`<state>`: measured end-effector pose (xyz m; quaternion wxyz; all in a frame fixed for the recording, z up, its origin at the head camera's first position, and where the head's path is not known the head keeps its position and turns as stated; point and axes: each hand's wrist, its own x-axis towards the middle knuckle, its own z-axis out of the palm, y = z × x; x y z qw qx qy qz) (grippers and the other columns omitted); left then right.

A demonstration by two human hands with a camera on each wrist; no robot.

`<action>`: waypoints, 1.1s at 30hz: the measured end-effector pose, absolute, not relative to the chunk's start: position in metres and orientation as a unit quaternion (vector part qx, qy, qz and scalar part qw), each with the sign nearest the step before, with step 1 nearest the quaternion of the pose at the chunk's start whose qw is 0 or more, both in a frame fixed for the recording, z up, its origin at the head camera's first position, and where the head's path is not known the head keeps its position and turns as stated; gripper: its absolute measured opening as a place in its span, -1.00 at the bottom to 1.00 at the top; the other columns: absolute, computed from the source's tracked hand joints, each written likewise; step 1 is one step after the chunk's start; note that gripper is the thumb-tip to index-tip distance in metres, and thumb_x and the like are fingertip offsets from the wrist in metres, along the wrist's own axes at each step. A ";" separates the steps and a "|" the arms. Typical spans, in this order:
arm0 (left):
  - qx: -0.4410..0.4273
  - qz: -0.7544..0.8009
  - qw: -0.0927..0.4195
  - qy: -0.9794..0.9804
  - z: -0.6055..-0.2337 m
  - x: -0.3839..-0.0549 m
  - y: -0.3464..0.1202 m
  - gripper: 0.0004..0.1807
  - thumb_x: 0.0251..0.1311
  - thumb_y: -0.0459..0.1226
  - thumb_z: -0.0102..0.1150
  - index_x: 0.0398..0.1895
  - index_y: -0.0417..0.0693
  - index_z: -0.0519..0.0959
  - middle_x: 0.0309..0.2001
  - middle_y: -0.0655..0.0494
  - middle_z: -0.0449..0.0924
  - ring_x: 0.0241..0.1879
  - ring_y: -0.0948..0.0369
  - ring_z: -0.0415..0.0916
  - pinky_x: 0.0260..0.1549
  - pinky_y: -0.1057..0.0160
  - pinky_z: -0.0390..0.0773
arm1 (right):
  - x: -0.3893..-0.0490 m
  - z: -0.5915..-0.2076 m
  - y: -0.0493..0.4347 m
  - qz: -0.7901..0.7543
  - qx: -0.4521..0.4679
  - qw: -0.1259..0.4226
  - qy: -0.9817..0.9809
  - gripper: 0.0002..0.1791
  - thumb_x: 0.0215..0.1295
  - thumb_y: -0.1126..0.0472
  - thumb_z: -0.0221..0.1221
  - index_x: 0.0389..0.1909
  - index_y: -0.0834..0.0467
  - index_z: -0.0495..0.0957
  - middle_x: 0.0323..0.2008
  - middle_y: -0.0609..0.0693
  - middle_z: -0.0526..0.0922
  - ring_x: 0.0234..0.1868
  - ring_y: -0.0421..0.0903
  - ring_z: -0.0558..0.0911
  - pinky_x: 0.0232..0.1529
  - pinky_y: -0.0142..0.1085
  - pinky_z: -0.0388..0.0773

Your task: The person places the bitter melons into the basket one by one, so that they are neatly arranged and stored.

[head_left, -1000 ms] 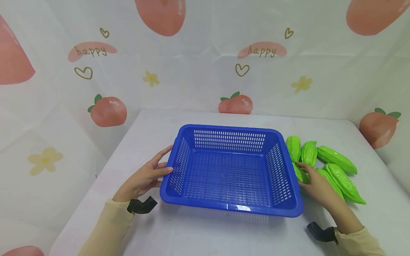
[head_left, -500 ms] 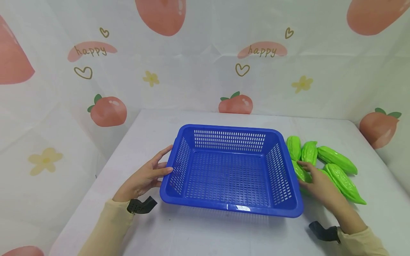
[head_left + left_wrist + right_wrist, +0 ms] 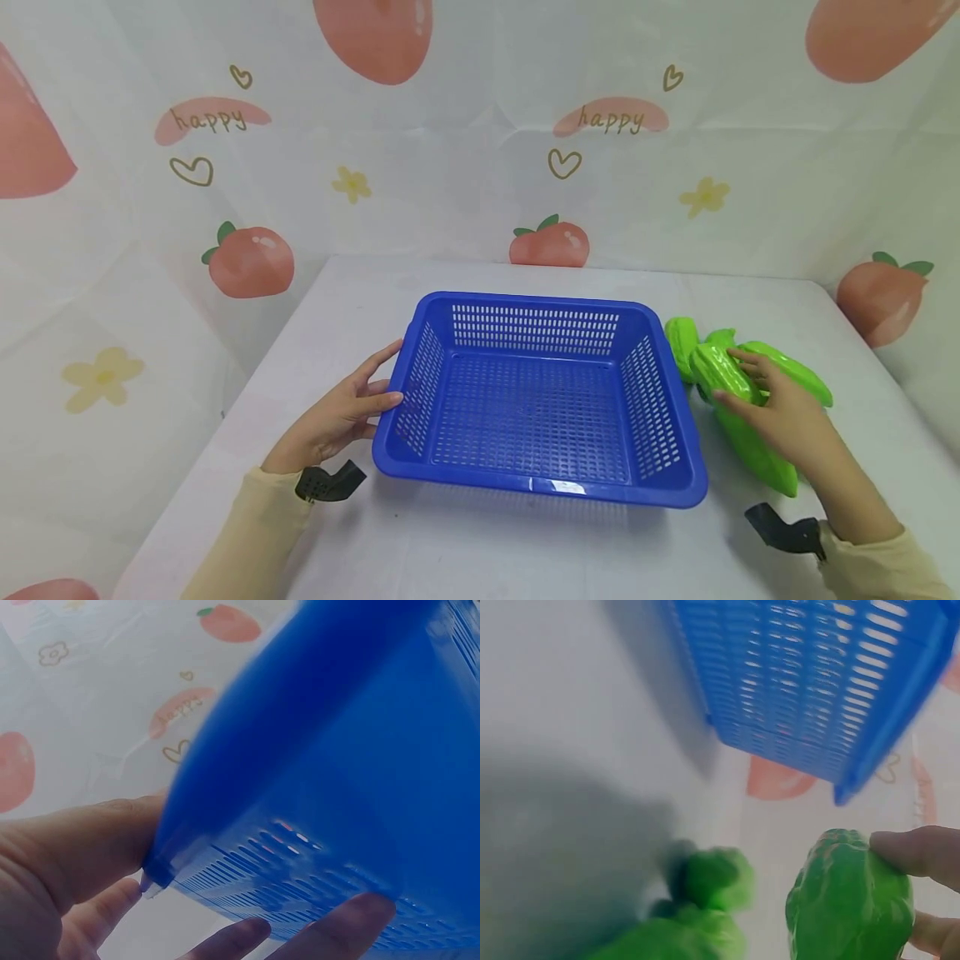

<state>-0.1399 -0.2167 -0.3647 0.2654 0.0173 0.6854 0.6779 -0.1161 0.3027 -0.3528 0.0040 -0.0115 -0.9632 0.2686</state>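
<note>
While the head view shows the left hand (image 3: 330, 421) gripping the blue basket (image 3: 532, 408) and the right hand (image 3: 795, 417) pinching a green gourd (image 3: 722, 371) just right of it, the left wrist view suggests holding the rim (image 3: 255, 735) steady, "happy" (image 3: 181, 707) legible on the backdrop (image 3: 90, 690), and the right wrist view favours a firm pinch.

The left hand (image 3: 335, 415) spreads its fingers, thumb extended. The right hand (image 3: 786, 410) grips between thumb and fingers, forearm (image 3: 851, 487) slanting inward.
</note>
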 end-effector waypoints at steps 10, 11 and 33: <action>0.022 0.673 0.263 0.691 -0.363 -0.140 -0.217 -0.10 0.29 -0.22 0.20 0.51 0.53 -0.11 0.32 -0.29 0.30 -0.01 -0.02 0.61 -0.05 -0.07 0.62 | -0.122 -0.319 0.308 0.297 0.001 0.055 -0.953 -0.21 0.35 -0.04 0.16 0.49 0.11 0.06 0.29 0.49 0.28 0.15 0.49 0.34 -0.14 0.36 0.39; 0.024 0.672 0.264 0.692 -0.363 -0.141 -0.217 -0.10 0.29 -0.22 0.20 0.51 0.52 -0.12 0.32 -0.30 0.29 -0.01 -0.02 0.61 -0.05 -0.07 0.62 | -0.123 -0.316 0.307 0.302 0.005 0.053 -0.952 -0.20 0.35 -0.05 0.15 0.49 0.09 0.04 0.30 0.48 0.27 0.16 0.49 0.34 -0.13 0.37 0.39; 0.020 0.670 0.261 0.695 -0.367 -0.142 -0.218 -0.10 0.29 -0.22 0.20 0.50 0.55 -0.11 0.34 -0.26 0.29 0.02 -0.03 0.59 -0.05 -0.08 0.62 | -0.164 -0.268 0.216 0.496 0.122 -0.078 -0.856 -0.09 0.29 0.10 0.25 0.51 -0.21 -0.10 0.25 0.34 0.29 0.22 0.33 0.46 -0.05 -0.01 0.65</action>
